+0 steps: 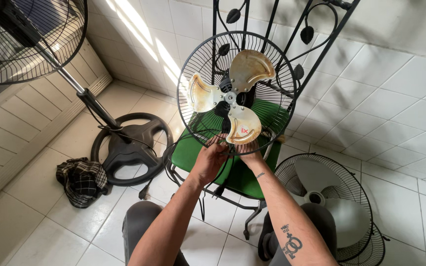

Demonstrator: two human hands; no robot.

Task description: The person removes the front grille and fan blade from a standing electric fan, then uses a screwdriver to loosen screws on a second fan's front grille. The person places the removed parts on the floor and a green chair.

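Here both hands grasp the lower rim of a round black fan guard propped on the green chair seat: the left hand and right hand curl their fingers around its wires. Yellowed fan blades sit inside the guard. Right of the chair lies another fan; left of it, a pedestal fan base and a checked cloth.

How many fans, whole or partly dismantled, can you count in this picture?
3. One with yellowed blades stands on the green chair, both hands at its lower rim; a pedestal fan upper left; a white-bladed fan lies lower right. Others may be hidden.
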